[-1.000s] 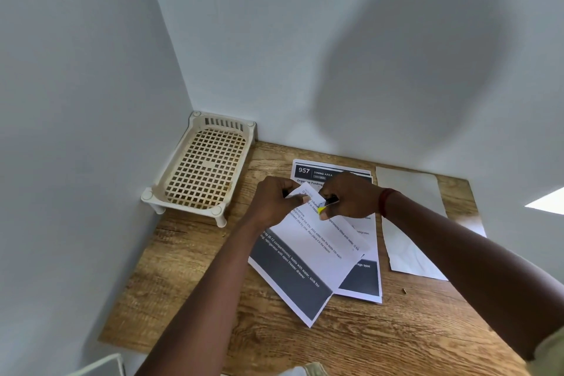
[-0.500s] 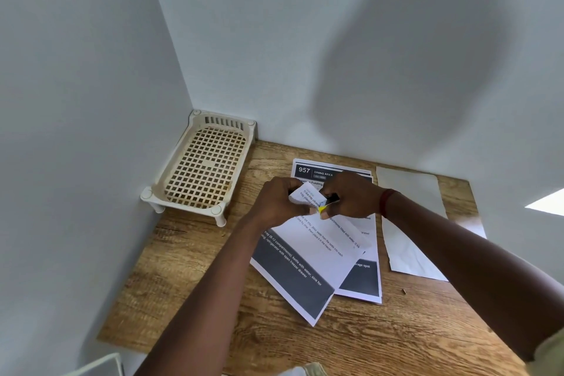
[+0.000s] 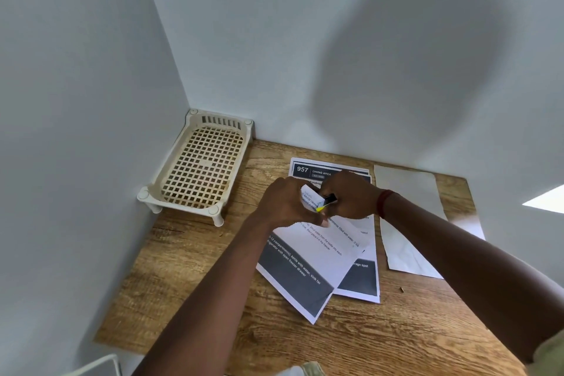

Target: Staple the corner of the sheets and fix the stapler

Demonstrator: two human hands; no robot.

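A printed sheet (image 3: 308, 256) with a dark band lies slanted on the wooden table (image 3: 189, 268). Its far corner is lifted and curled up between my hands. My left hand (image 3: 283, 203) pinches that curled corner. My right hand (image 3: 351, 197) is close against it and grips a small black and yellow object (image 3: 328, 201), perhaps a stapler or marker, at the paper's corner. Beneath lies a second printed sheet (image 3: 360, 281) headed "957 DINING AREA". A red band sits on my right wrist.
A cream plastic lattice tray (image 3: 201, 168) on short legs stands in the back left corner against the walls. A blank white sheet (image 3: 406, 223) lies to the right of the printed ones. Grey walls close off the left and back.
The sheet's far corner has been curled up further and bunched tighter between my hands. Both hands have stayed over the same spot.
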